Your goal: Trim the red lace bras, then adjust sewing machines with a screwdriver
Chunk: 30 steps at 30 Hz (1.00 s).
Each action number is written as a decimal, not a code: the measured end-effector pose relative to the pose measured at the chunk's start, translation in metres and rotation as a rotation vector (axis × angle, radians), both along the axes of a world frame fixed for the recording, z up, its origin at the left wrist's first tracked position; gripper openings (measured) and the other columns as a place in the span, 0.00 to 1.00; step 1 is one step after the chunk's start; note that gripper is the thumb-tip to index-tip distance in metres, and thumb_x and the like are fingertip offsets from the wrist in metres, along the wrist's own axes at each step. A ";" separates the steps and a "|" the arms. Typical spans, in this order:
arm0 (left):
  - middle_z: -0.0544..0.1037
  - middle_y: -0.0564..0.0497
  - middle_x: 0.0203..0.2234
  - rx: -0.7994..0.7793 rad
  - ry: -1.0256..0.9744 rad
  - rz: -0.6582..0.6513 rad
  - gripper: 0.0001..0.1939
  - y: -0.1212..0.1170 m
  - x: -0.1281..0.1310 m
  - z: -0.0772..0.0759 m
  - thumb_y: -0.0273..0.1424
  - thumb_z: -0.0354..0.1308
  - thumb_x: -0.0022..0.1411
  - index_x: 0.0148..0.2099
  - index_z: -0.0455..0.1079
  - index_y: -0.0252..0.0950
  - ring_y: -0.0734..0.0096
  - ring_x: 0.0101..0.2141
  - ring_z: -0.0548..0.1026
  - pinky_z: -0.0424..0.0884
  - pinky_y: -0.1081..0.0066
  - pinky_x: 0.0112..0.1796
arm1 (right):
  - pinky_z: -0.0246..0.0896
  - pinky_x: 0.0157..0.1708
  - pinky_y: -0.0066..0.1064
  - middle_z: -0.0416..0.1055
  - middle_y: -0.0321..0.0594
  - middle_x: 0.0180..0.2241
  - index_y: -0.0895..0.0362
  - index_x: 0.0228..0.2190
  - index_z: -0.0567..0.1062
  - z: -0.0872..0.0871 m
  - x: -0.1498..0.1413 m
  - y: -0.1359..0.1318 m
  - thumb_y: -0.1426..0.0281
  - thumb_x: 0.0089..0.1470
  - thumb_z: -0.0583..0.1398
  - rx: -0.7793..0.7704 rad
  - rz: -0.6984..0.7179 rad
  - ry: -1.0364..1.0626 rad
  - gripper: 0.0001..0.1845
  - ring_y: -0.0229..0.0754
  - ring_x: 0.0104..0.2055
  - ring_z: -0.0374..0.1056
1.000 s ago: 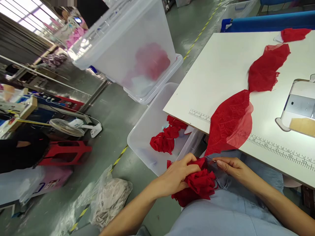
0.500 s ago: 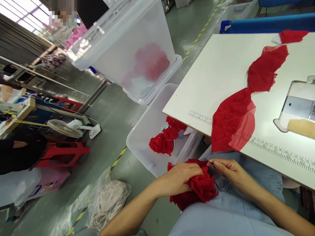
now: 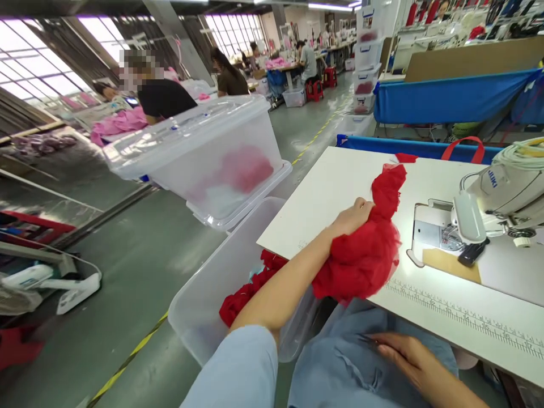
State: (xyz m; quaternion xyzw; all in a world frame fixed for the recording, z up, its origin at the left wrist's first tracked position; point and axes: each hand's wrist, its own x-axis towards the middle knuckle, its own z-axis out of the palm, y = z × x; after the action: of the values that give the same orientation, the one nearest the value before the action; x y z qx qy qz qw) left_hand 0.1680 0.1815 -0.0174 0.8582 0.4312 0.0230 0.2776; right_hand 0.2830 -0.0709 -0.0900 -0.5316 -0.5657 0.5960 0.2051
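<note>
My left hand [image 3: 355, 218] reaches over the white sewing table and is closed on red lace fabric [image 3: 361, 260]. The cloth is bunched below the hand and hangs over the table's front edge. A narrower red piece [image 3: 389, 190] continues from it toward the back of the table. Low over my lap, in front of the blue clothing, my right hand [image 3: 403, 357] pinches a thin, dark, pointed tool [image 3: 366, 338]. Its exact kind is unclear. More red fabric [image 3: 238, 300] lies in the open clear bin, partly hidden by my left forearm.
A sewing machine [image 3: 501, 198] stands at the right of the white table [image 3: 310, 192], with a small black object [image 3: 474, 252] near its needle area. Left of the table are the open bin [image 3: 191, 300] and a lidded clear box [image 3: 204, 164]. Several people work farther back.
My left hand has moved from my lap up onto the table with the red fabric. My right hand stays low with the pointed tool. The camera view has tilted up, showing more room.
</note>
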 end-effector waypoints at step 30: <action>0.72 0.54 0.26 0.183 -0.186 -0.097 0.12 -0.212 -0.173 -0.030 0.20 0.46 0.56 0.42 0.60 0.38 0.71 0.24 0.67 0.59 0.72 0.26 | 0.63 0.42 0.33 0.74 0.38 0.32 0.55 0.42 0.81 0.004 -0.050 0.033 0.50 0.57 0.60 -0.414 -0.070 0.590 0.24 0.42 0.37 0.68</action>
State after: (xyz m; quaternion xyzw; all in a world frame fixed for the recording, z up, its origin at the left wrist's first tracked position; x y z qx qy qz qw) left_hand -0.0045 -0.0309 -0.0475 0.8940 0.3575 0.1281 0.2379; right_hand 0.2331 -0.0377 -0.0863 -0.3860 -0.3310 0.8183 0.2680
